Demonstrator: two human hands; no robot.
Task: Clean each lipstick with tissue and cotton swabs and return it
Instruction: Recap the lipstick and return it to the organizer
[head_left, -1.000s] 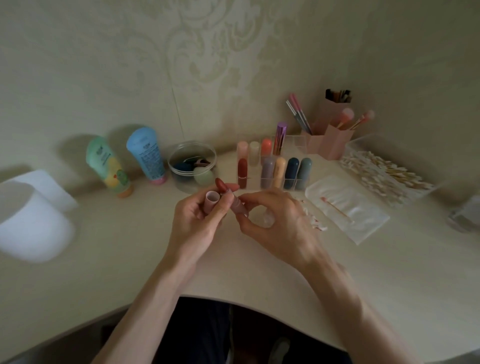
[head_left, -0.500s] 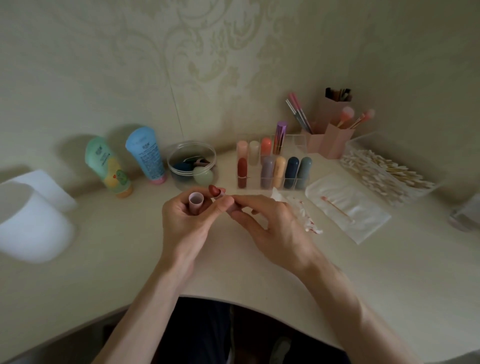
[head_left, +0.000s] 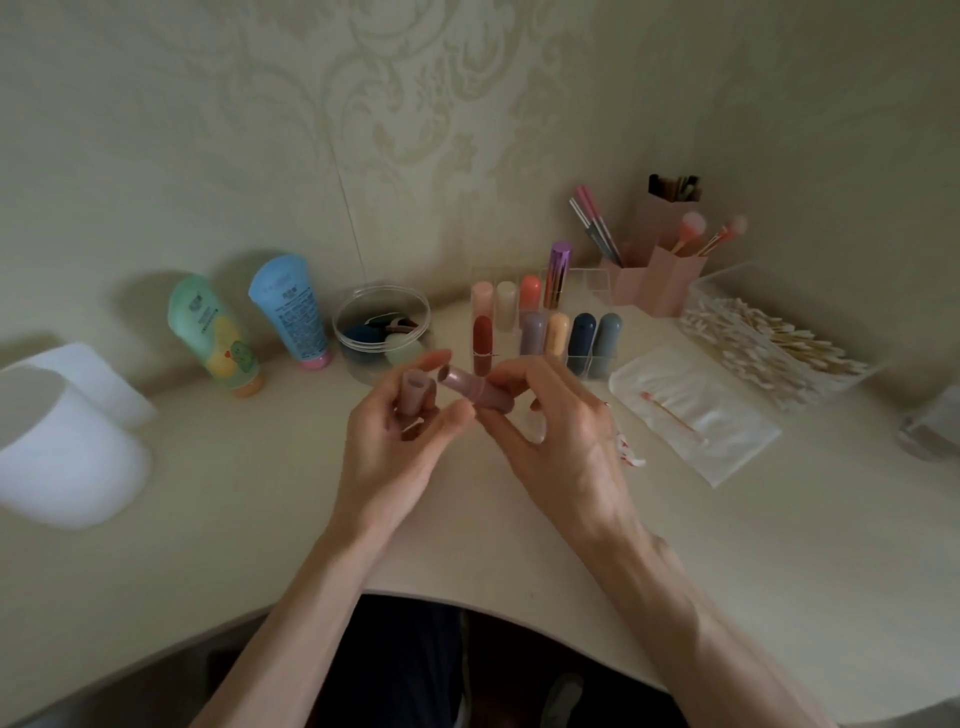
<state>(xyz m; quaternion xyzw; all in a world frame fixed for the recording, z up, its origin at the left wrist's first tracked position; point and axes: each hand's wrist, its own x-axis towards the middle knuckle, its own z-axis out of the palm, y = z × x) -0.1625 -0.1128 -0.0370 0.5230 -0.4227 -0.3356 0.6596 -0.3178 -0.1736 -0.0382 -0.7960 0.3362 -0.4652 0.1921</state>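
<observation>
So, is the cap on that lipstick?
No, off: the left hand holds the cap, open end up, beside the lipstick in the right hand.

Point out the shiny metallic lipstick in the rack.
The purple lipstick, rightmost of the four in the back row. It stands tallest and has a metallic sheen; the others have matte, rounded caps.

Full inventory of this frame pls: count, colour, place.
lipstick: 1, mauve, uncapped, centre
cap: 1, mauve, beside it
racked lipsticks: 9, mixed colours, clear organizer, back centre
green tube: 1, back left
blue tube: 1, right of green
round tub: 1, clear, beside blue tube
brush holder: 1, pink, back right
swab box: 1, clear, full, right
tissue: 1, white, front of box
used swab: 1, pink-tipped, on tissue
white rounded objects: 2, far left
left hand: 1, grips cap
right hand: 1, grips lipstick
</observation>
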